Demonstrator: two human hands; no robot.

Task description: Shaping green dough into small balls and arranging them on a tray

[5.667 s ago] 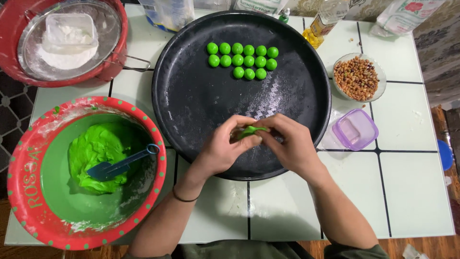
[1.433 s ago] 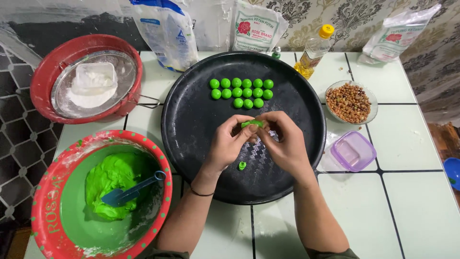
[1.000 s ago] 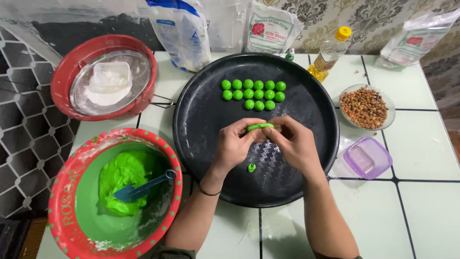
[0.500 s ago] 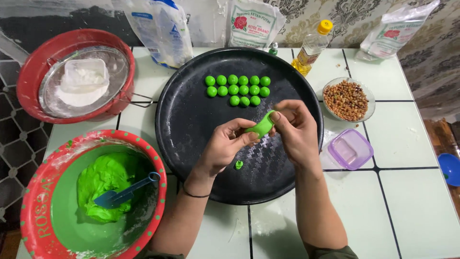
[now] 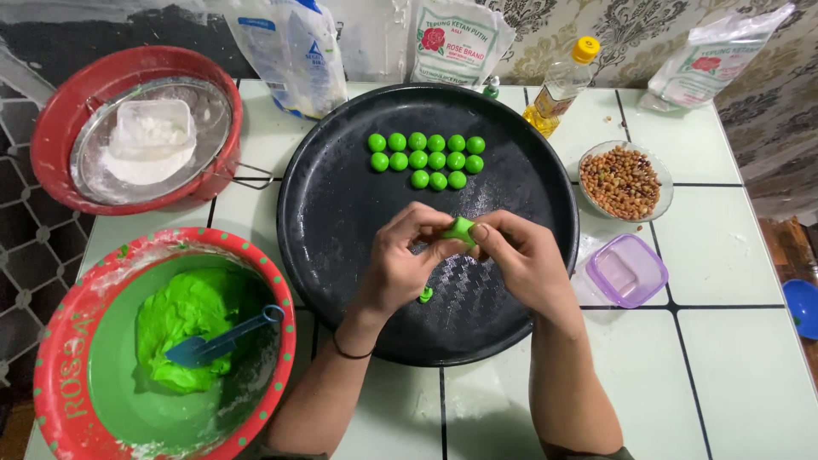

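Over the middle of a round black tray (image 5: 341, 213), my left hand (image 5: 400, 264) and my right hand (image 5: 521, 255) meet and pinch one small piece of green dough (image 5: 461, 228) between their fingertips. A tiny green scrap (image 5: 424, 295) lies on the tray just below my left hand. Several green dough balls (image 5: 426, 159) sit in neat rows at the tray's far side. A red bowl (image 5: 64, 400) at the front left holds a lump of green dough (image 5: 175, 319) with a blue scoop (image 5: 223, 341) stuck in it.
A red bowl with a metal sieve of white flour (image 5: 149, 149) stands at the back left. Flour bags (image 5: 294, 51), an oil bottle (image 5: 558, 85), a glass dish of peanuts (image 5: 625, 181) and a small purple container (image 5: 626, 271) line the back and right of the tiled table.
Both hands kept working the green piece over the tray; a small green scrap dropped onto the tray below them. The view shifted a little.
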